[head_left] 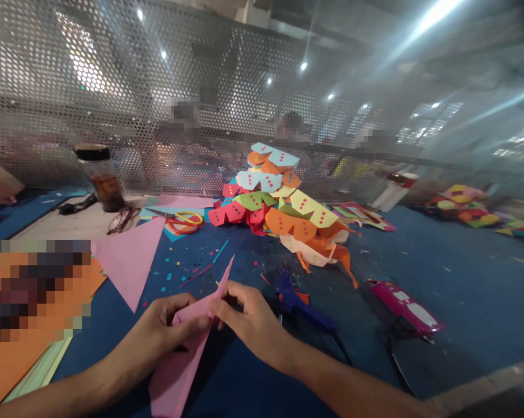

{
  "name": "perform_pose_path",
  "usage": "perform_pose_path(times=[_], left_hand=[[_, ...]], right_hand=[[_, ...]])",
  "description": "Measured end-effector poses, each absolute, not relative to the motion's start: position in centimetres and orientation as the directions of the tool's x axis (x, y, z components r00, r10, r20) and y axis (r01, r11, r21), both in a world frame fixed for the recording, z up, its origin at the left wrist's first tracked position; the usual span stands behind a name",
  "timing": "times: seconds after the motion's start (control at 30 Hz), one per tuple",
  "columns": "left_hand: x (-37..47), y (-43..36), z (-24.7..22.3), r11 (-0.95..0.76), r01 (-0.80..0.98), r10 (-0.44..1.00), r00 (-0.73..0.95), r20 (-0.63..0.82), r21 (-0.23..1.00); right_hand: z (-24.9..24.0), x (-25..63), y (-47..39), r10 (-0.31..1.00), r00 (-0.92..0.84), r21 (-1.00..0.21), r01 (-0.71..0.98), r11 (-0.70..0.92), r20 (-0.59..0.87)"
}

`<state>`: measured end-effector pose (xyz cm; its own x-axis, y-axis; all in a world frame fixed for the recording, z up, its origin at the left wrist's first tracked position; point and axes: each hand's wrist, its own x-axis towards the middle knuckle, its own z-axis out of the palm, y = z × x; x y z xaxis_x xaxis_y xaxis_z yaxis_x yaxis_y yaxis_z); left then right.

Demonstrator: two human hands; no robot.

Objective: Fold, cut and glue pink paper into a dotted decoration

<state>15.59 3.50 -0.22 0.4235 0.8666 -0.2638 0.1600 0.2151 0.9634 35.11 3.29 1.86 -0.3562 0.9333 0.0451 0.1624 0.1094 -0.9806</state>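
Observation:
A folded sheet of pink paper [175,377] is held between my two hands over the blue table, its narrow tip pointing away from me. My left hand [170,322] grips the paper's left side, thumb lying on top. My right hand [247,316] pinches the folded edge close to the tip, thumb and fingers closed. Just right of that hand lies a blue glue gun [305,305]. A flat pink paper triangle [133,258] rests beyond my left hand. Small coloured paper scraps are scattered on the table past the tip.
Folded paper butterfly-like shapes [262,200] are piled ahead. Scissors [183,222] with yellow and red handles, glasses [121,219] and a dark-lidded bottle [103,180] stand or lie left. A magenta device [405,305] lies right. Orange sheets [39,360] are stacked at left; a perforated metal screen [126,110] rises behind.

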Motion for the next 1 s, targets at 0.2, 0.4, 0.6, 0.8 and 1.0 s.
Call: perform_pose_path(times=[0.2, 0.4, 0.6, 0.8, 1.0], left_hand=[[16.9, 4.5, 1.7, 0.198, 0.214, 0.89, 0.369, -0.267, 0.956], [17.7, 5.3, 1.4, 0.191, 0.156, 0.888, 0.393, -0.238, 0.969], [17.5, 5.5, 0.6, 0.278, 0.088, 0.877, 0.382, -0.29, 0.957], [17.5, 5.4, 0.6, 0.292, 0.056, 0.877, 0.384, -0.291, 0.955], [17.5, 5.3, 1.0, 0.313, 0.026, 0.877, 0.377, -0.299, 0.949]], right_hand=[[1.7, 35.6, 3.7, 0.951, -0.295, -0.982, 0.13, 0.138, 0.094], [1.4, 36.2, 4.2, 0.955, -0.279, -0.972, 0.176, 0.154, 0.101], [1.5, 36.1, 4.0, 0.953, -0.283, -0.965, 0.204, 0.165, 0.104], [1.3, 36.0, 4.0, 0.952, -0.278, -0.94, 0.271, 0.207, 0.129], [1.5, 35.7, 4.1, 0.947, -0.267, -0.92, 0.295, 0.256, 0.178]])
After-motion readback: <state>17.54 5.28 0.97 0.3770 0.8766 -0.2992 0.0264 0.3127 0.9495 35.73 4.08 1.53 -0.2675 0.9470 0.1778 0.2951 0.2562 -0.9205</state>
